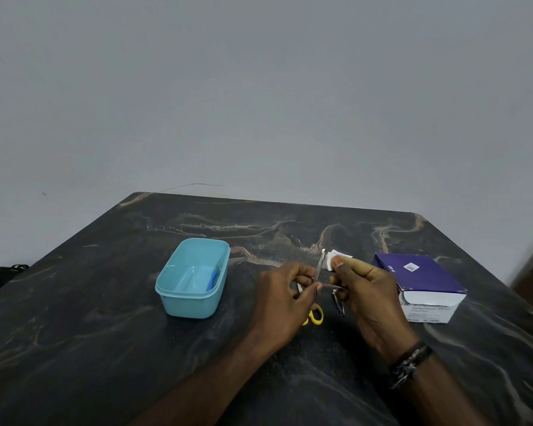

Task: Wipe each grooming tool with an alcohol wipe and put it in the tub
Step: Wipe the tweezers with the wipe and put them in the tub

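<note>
Left hand (285, 290): pinches a slim metal tool (318, 267), upright, mid-surface. Right hand (362, 287): pinches a white wipe (334, 259) just beside the tool's tip. Tub (194, 278): left, apart, open. Wipe box (425, 281): right, near the surface (90, 348) edge.

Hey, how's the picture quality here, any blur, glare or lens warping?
Head view: dim, flat light with no hard glare; the wide lens bows the marble table edges; the metal tool and alcohol wipe look soft, and the box print is unreadable.
</note>
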{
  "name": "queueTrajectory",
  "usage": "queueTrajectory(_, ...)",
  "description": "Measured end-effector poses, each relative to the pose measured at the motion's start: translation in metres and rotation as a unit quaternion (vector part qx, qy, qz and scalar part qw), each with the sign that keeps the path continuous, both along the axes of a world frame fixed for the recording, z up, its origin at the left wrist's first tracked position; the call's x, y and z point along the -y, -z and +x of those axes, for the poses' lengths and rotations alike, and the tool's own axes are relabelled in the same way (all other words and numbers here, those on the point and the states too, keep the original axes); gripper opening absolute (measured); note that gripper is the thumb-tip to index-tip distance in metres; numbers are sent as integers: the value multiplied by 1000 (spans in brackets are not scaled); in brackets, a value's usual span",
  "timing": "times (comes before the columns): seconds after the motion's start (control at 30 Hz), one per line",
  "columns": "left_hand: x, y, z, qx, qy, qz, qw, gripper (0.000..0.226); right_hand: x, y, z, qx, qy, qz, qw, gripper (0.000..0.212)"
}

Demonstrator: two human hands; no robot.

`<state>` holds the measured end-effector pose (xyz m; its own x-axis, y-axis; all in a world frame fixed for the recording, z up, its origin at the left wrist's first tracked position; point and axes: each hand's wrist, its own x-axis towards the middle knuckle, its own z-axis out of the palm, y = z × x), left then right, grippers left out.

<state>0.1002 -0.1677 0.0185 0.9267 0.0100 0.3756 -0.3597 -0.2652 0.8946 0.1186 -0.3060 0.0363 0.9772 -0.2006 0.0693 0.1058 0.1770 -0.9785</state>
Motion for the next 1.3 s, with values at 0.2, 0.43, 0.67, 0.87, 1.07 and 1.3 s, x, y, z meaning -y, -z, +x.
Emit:
queueTrajectory(0.2,1,0,-2,6,3,13,1000,16,0,2,-2,2,-18,-12,1000,14)
queueTrajectory(0.43,3,0,-3,15,10,22,1000,15,-2,5,-1,10,-26,-47,999,12)
queueTrajectory(0.67,1,3,1,26,1,8,1000,15,-1,3,-5,12,-72,-120,990,15)
queueTrajectory(0.87,2,1,-2,30,33,30,999,21,3,5,1,31,-21,-77,996,13)
queueTrajectory(1.07,0,1,-1,-3,27,-8,1000,19,2,5,-2,7,-68,-116,991,17)
queueTrajectory(1.3,0,0,-2,-3,30,-2,1000,17,2,5,2,38,-9,-61,997,13)
